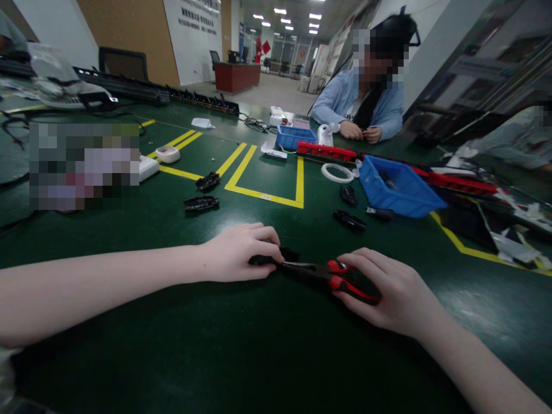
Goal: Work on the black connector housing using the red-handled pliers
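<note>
My left hand is closed around a small black plastic part, most of it hidden by the fingers. In my right hand is a pair of needle-nose pliers with red and black handles. Their jaws point left, and the tips meet the part right at my left fingertips; whether they grip it I cannot tell. Beyond my left hand lie two black plastic pieces. More black pieces lie past the pliers, near a blue bin.
A white tape roll and a cream ring lie on the green table. Farther back are a small blue bin and a long red strip. Across the table sits a person in a blue sleeve.
</note>
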Demonstrator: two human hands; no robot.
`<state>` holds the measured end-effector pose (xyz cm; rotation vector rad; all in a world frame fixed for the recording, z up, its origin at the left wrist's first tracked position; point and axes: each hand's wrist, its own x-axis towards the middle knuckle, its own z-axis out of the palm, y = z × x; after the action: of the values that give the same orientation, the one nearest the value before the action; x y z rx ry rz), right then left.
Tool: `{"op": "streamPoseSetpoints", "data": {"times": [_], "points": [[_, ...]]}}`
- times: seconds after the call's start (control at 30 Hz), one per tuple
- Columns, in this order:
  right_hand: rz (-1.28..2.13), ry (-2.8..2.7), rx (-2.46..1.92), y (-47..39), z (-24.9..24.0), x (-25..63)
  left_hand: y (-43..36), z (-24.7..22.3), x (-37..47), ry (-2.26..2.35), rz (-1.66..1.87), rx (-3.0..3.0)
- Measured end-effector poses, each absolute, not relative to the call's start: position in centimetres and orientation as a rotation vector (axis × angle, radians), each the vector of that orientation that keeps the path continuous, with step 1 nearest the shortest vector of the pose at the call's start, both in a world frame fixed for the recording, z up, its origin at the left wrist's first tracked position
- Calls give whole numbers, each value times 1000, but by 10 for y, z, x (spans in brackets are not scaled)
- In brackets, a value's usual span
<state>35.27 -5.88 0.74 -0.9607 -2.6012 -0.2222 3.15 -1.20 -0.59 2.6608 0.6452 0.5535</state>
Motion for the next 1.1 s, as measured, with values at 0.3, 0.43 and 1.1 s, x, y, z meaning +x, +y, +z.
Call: {"op": "streamPoseSetpoints", "data": {"times": [0.3,0.43,1.1], "points": [[-237,-2594,-948,-60,8,350,-10,-6,31,642,519,2679],[-241,-2595,-964,-60,4,351,-11,-8,31,673,535,2682],[-150,-2582,-1025,-60,11,351,-7,-7,29,646,560,2557]]}}
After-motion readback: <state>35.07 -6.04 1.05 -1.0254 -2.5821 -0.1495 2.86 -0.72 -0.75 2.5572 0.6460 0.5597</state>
